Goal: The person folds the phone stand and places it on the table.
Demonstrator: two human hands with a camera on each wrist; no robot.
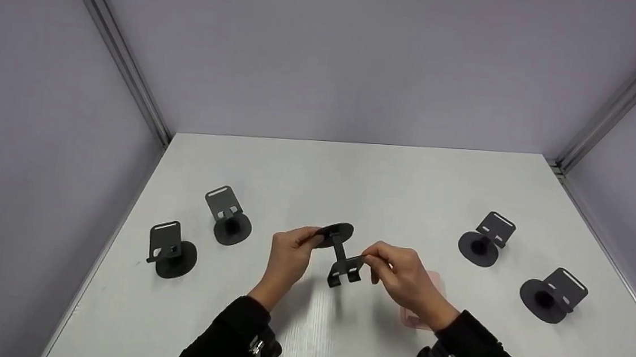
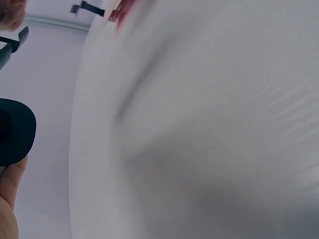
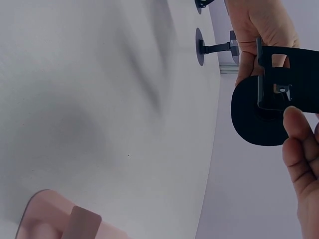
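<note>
Above the middle of the table, a black phone stand [image 1: 340,248] is held up between both hands. My left hand [image 1: 289,254] pinches the rim of its round base [image 2: 19,132]. With thumb and fingers, my right hand [image 1: 399,269] grips an edge of its cradle plate [image 3: 296,74], and the two small hooks of the plate point down in the head view. A post joins base and plate. Beneath the right forearm lies a pink object [image 3: 47,214], partly hidden in the head view.
Two more black stands, a rear one [image 1: 231,217] and a nearer one [image 1: 172,250], stand on the left of the white table [image 1: 329,179]. On the right are another pair, one farther [image 1: 483,242] and one nearer [image 1: 548,299]. Pale walls [image 1: 327,60] enclose the back and sides.
</note>
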